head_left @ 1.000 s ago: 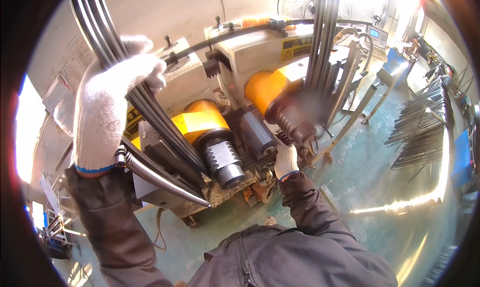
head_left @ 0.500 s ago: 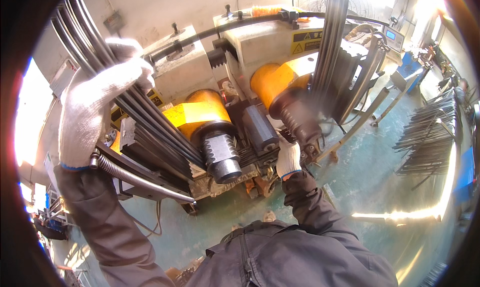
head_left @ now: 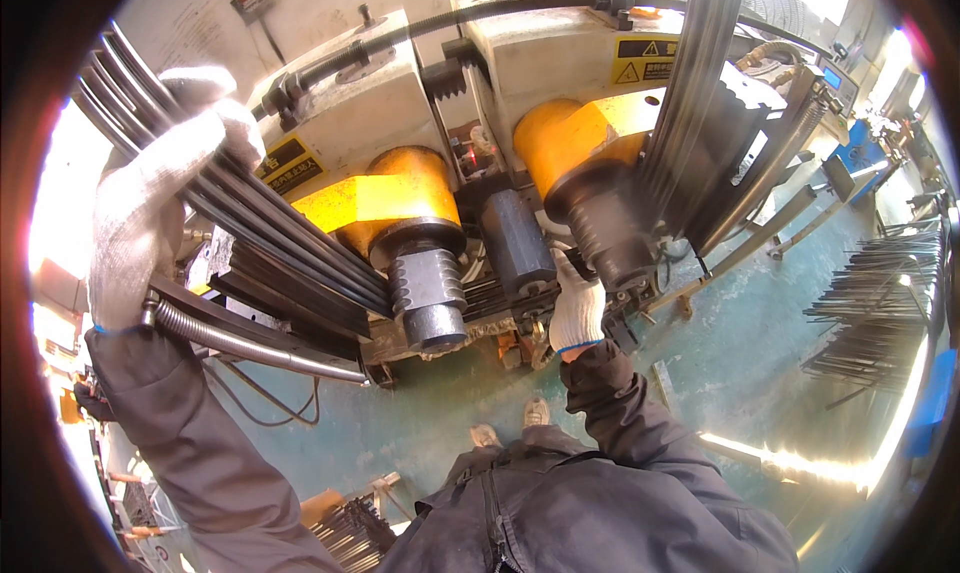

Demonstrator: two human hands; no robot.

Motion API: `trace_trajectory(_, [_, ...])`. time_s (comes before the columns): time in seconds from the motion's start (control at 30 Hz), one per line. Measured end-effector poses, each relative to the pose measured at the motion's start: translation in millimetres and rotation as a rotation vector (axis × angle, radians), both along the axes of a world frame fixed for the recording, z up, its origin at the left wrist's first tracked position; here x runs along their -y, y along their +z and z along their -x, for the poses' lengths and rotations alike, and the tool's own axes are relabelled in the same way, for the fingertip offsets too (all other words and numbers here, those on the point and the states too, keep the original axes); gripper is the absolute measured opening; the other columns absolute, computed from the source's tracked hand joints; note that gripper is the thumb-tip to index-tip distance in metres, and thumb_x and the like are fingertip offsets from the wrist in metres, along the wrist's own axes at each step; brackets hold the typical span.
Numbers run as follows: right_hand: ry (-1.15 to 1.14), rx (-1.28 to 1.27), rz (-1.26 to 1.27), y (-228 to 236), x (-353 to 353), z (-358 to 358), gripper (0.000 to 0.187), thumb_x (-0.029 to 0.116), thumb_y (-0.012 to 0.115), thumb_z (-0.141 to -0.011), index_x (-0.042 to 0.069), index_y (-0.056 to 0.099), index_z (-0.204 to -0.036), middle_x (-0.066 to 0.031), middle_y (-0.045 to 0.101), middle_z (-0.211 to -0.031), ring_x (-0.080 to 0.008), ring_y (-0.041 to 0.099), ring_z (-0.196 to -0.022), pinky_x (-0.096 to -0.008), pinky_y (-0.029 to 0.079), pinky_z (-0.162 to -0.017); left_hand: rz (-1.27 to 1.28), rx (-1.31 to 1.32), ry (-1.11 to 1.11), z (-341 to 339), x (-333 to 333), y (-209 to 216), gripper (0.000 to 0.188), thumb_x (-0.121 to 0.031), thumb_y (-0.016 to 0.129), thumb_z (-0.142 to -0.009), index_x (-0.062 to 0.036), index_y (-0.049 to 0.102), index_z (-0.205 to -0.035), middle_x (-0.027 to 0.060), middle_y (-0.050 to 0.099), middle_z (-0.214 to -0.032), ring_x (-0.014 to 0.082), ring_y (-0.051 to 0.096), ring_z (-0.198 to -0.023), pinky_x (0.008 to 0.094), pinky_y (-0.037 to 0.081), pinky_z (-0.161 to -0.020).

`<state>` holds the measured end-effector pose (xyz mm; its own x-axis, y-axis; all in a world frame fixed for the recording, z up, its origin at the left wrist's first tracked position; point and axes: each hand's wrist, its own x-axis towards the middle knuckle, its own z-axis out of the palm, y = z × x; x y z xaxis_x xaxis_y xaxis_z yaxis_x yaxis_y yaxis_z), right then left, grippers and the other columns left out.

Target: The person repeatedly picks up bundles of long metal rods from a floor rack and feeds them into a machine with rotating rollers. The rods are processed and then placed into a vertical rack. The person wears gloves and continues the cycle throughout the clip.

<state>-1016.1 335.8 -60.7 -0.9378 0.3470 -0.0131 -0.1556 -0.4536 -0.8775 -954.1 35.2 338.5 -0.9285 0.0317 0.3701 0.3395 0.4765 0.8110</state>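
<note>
Gloved in white knit cloth edged with blue, a worker's left hand [head_left: 150, 193] gripped a slanting bundle of long, slender, dark metal rods [head_left: 300, 239] in front of a machine with a cream-painted metal casing [head_left: 355, 113]. Its fingers were curled round the rods and drawn together, a hold that seemed meant to keep the lengths in one sheaf and stop them from tipping. The bundle sloped down to the left side of a ridged, cylindrical grey steel head [head_left: 428, 283], mounted below a bright yellow metal housing [head_left: 390, 198]. The right hand [head_left: 578, 311], in a matching glove, reached low beside the near end of a black, faceted metal block [head_left: 517, 243], perhaps set there because the other hand alone steadied the load. Its fingertips were lost among dark parts; whether they pinched anything could not be told. A second, more upright sheaf of dark metal rods [head_left: 698, 73] stood to the right.
</note>
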Motion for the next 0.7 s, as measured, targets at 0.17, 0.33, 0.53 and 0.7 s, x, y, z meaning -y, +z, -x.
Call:
trace_trajectory(0.17, [0.106, 0.060, -0.075, -4.9, -3.1, -2.2, 0.032, -0.001, 0.058, -0.119, -0.004, 0.079, -0.143, -0.0084, 0.077, -0.140, -0.0139, 0.072, -0.124, -0.0326, 0.055, -0.114, 0.002, 0.023, -0.034, 2.2, 1.2, 1.7, 0.031, -0.013, 0.070, -0.112, -0.0002, 0.069, -0.141, 0.0157, 0.079, -0.108, 0.0279, 0.076, -0.108, 0.0413, 0.064, -0.098])
trace_trajectory(0.33, [0.112, 0.099, 0.056, -3.7, -2.3, 0.2, 0.035, -0.002, 0.058, -0.118, -0.004, 0.079, -0.145, -0.0086, 0.079, -0.138, -0.0155, 0.073, -0.124, -0.0315, 0.055, -0.112, -0.019, 0.038, -0.029, 5.1, 3.2, 2.6, 0.038, -0.015, 0.069, -0.112, -0.0001, 0.064, -0.147, 0.0153, 0.079, -0.108, 0.0254, 0.075, -0.107, 0.0395, 0.062, -0.098])
trace_trajectory(0.53, [0.032, 0.057, 0.079, 19.3, -0.9, -20.8, 0.030, 0.010, 0.071, -0.115, -0.005, 0.078, -0.140, -0.0106, 0.082, -0.138, -0.0212, 0.075, -0.125, -0.0361, 0.057, -0.110, 0.210, -0.057, 0.081, -48.3, 51.9, -0.7, 0.032, -0.020, 0.074, -0.114, -0.0022, 0.075, -0.141, 0.0108, 0.080, -0.123, 0.0216, 0.079, -0.112, 0.0368, 0.063, -0.102])
trace_trajectory(0.7, [0.004, 0.118, 0.264, 29.3, -48.3, -118.6, 0.012, 0.012, 0.080, -0.110, 0.002, 0.080, -0.118, -0.0035, 0.081, -0.113, -0.0154, 0.072, -0.107, -0.0357, 0.056, -0.101, -0.075, -0.183, 0.425, -163.1, 64.9, -27.0, 0.033, -0.018, 0.073, -0.115, -0.0016, 0.075, -0.143, 0.0113, 0.077, -0.133, 0.0221, 0.078, -0.110, 0.0384, 0.064, -0.100])
